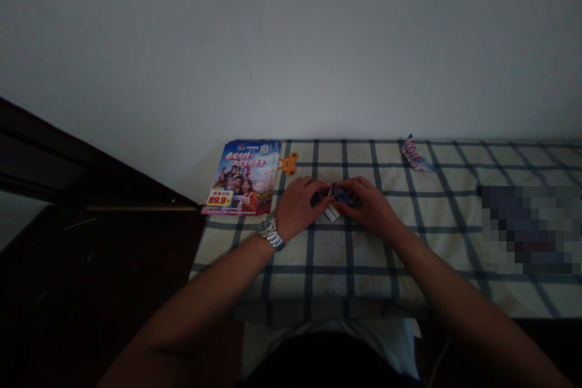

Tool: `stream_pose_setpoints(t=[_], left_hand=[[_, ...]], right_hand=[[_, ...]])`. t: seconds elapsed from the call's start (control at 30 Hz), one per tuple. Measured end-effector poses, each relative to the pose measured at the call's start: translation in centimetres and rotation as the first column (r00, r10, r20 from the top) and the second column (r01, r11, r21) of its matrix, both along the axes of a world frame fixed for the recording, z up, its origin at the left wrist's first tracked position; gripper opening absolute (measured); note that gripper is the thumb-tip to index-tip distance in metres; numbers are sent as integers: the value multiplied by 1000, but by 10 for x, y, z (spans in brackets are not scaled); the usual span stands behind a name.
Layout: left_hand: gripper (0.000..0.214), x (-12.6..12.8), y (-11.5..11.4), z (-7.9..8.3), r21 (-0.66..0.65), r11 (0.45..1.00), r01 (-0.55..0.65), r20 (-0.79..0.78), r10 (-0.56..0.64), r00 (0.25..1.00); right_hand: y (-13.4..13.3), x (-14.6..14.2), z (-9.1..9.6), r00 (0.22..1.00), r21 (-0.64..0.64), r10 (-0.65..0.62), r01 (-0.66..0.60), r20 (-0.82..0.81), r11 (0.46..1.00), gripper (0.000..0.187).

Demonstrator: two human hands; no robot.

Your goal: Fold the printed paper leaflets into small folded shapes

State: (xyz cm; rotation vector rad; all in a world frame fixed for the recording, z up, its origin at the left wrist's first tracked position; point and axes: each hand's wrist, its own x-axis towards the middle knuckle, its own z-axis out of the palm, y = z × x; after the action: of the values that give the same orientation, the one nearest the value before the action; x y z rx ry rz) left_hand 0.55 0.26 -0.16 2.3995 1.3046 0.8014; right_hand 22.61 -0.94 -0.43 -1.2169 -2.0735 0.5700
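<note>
Both of my hands meet over a small folded piece of printed paper (335, 201), blue with a white underside, on the checked cloth (436, 218). My left hand (299, 205), with a metal watch on its wrist, has its fingers curled and pinching the paper's left side. My right hand (367, 203) has its fingers closed on the paper's right side. Most of the paper is hidden under my fingers.
A stack of colourful flyers (244, 177) lies at the cloth's far left corner, with a small orange figure (288, 163) beside it. Another folded scrap of printed paper (413, 154) lies at the back near the wall. A blurred-out patch sits on the right. Dark furniture stands at left.
</note>
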Motion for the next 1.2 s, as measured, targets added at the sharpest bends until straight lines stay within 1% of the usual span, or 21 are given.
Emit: stream_pose_setpoints(t=[0.23,0.6,0.9,1.1,1.2], left_hand=[[15,0,0,0,-7,1000,-6,-1,6,1000],[13,0,0,0,-10,1000,-14,-8,14,1000],[12,1,0,0,-11,1000,-11,-15,11,1000],[13,1,0,1,-23,1000,-10,-22,9,1000],[13,1,0,1,-32,999,-11,-23,10,1000]], right_hand=[[-1,0,1,1000,-3,15,-15,16,1000,40],[-1,0,2,999,3,38,-38,14,999,42],[-2,-1,2,997,41,31,-34,65,999,36],[1,-1,-6,993,108,52,-64,106,992,32],[2,0,-8,992,121,64,-77,110,990,32]])
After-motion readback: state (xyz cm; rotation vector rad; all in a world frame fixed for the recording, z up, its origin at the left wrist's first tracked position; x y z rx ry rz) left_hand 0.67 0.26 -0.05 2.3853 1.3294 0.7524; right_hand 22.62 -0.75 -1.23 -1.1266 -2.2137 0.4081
